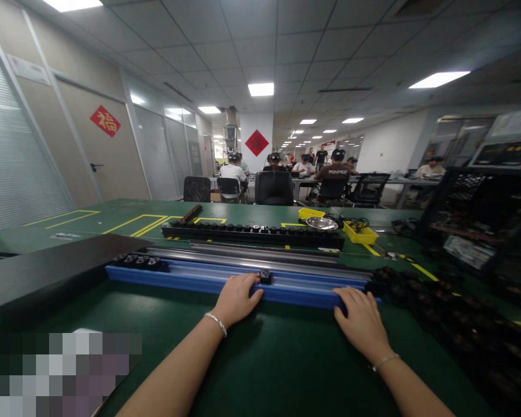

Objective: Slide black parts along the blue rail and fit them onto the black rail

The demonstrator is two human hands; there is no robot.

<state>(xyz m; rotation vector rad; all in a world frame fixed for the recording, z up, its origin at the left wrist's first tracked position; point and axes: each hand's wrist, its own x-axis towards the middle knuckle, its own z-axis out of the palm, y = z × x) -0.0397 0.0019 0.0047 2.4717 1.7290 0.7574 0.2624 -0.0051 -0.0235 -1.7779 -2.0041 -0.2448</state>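
Observation:
A long blue rail [191, 280] lies across the green table in front of me, with grey metal rails [252, 255] just behind it. My left hand [237, 298] rests on the blue rail's near edge, fingers curled over it beside a small black part [265, 276] seated in the rail. My right hand [360, 315] grips the rail's right end, fingers folded over the edge. Several black parts [141, 261] sit at the rail's left end.
A long black strip of sockets [252, 233] lies farther back. Yellow trays [361, 233] and a metal bowl [321, 222] stand behind it. A pile of black parts [451, 313] fills the right side. A black crate [481, 226] stands at right. Seated people work at far tables.

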